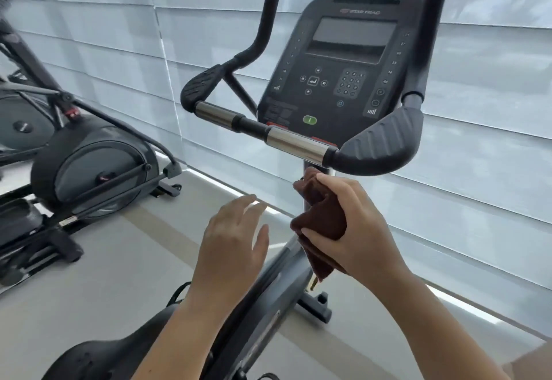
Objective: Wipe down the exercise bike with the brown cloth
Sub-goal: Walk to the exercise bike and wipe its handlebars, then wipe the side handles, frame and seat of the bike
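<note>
The exercise bike (334, 74) stands in front of me, with a dark console, black handlebars with chrome grip sections (294, 143) and a black seat (98, 355) at the bottom left. My right hand (355, 224) is closed around the brown cloth (321, 218), which is wrapped on the bike's upright post just below the handlebar. A corner of the cloth hangs down under my hand. My left hand (233, 242) hovers to the left of the post with fingers spread, holding nothing and touching nothing.
An elliptical machine (89, 170) stands at the left on the pale floor. White window blinds (478, 140) run close behind the bike. The bike's grey frame (280, 284) slopes down between my arms to a foot bar (319, 308).
</note>
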